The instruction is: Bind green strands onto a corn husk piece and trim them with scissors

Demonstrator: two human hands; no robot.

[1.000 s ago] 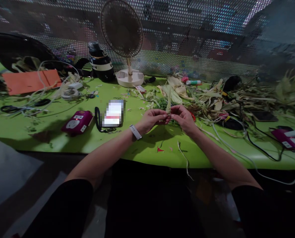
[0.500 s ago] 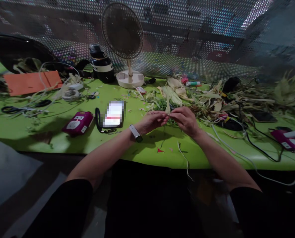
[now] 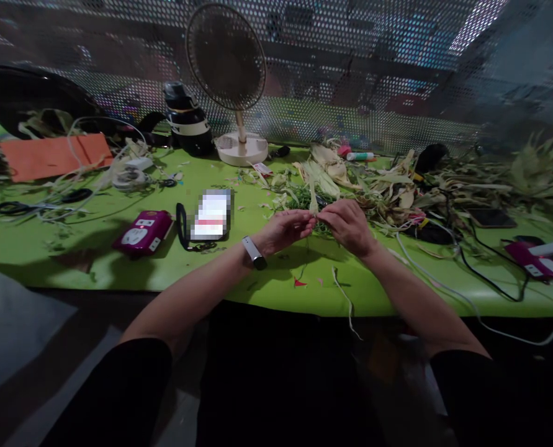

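Pinching, head view: both hands meet over the near middle of the green tabletop, fingertips almost together around the foot of one pale husk strip.
Left hand: thumb and forefinger drawn tight on the strip's lower end, the other fingers loosely curled; a pale-banded watch sits on the wrist.
Right hand: back turned up, fingertips brought together against the same lower end, with no gap visible; they appear to nip it too, though the exact contact is too small to make out.
Pale husk strip: raised off the table, roughly upright, its free end pointing away from the person, in front of the green shreds.
Handling: it looks very light, dry and limp, likely to split along its fibres if pulled sideways; probably not slippery.
Where to hold: the gathered foot seems the firmest place; the thin free end would likely bend or tear under a hard pinch.
Husk heap: loose, tangled leaves just beyond and to the right of the hands.
Loose strand: thin and curled, hanging over the near edge, apart from both hands.
Phone: lit, lying left of the left hand, near a purple power socket.
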